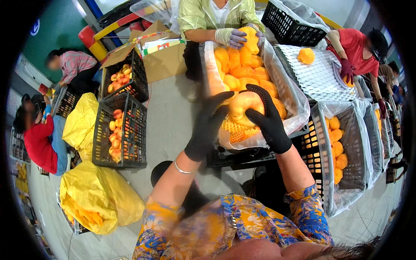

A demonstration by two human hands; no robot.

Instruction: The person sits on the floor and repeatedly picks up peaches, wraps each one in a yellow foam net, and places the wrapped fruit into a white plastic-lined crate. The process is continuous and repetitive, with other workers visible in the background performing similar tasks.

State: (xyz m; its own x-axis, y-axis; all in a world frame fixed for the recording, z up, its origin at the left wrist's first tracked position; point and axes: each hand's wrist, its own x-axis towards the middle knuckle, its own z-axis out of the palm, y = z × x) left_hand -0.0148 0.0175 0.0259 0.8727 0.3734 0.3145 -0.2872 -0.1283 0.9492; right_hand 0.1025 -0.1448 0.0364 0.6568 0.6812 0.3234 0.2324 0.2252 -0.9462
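My right hand (pixel 271 122), in a black dotted glove, curls its thumb and fingers around a yellow peach (pixel 247 106), with the stem hollow showing. At the peach's left side is my left hand (pixel 209 125), gloved in black and blurred by motion. A bit of orange shows between its fingers; whether it grips that cannot be made out. Both hands are above the near part of a lined crate (pixel 213 85) filled with fruit in orange foam nets (pixel 243 72). Opposite me, a co-worker's gloved hands (pixel 239 37) hold orange foam-netted fruit over the crate's far end.
To the left stand black crates of bare peaches (pixel 117 135) and yellow sacks (pixel 94 195), one holding orange foam nets. On the right are a lined crate of netted fruit (pixel 338 156) and a white padded surface (pixel 308 73) with one netted fruit. Other people work on both sides.
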